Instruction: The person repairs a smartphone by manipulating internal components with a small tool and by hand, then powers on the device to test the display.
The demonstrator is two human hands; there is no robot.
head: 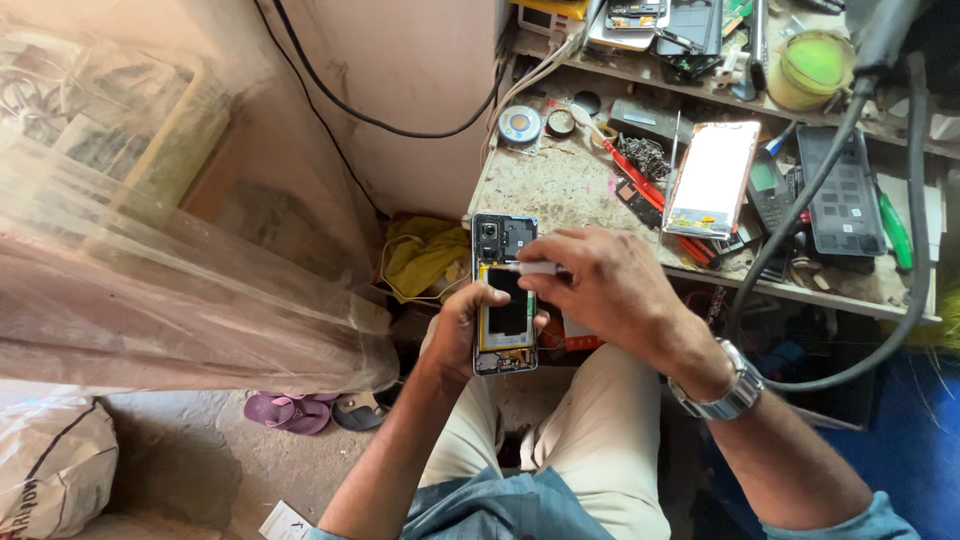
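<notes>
I see my left hand [462, 335] cupping the opened phone [505, 295] from its 9 o'clock side over my lap, back facing up so the insides show, while my right hand [600, 285] pinches a thin white tool [535, 268] onto it from 3 o'clock, the cluttered workbench [560, 185] at 12.

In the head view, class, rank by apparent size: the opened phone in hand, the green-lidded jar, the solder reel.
1. Opened phone, though nearest the camera.
2. Green-lidded jar.
3. Solder reel.
</notes>
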